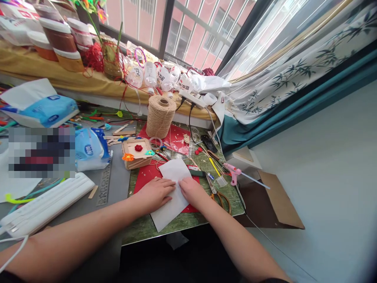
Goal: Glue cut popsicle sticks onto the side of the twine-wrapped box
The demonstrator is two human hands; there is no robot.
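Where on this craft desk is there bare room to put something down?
Barest: the grey desk strip between the white keyboard and the red sheet, left of the left hand. Crowded: from the jute twine spool to the pink glue gun. Both hands, right hand too, press the white paper sheet.

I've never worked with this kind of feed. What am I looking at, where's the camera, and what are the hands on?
No machine here: one camera worn on a person's head looks down at their two bare hands. The left hand and right hand both press flat on a white sheet of paper, which lies over a red sheet on a cluttered table. Neither hand grips anything. Nearby lie a spool of twine, a small wooden box, scissors and a pink glue gun.
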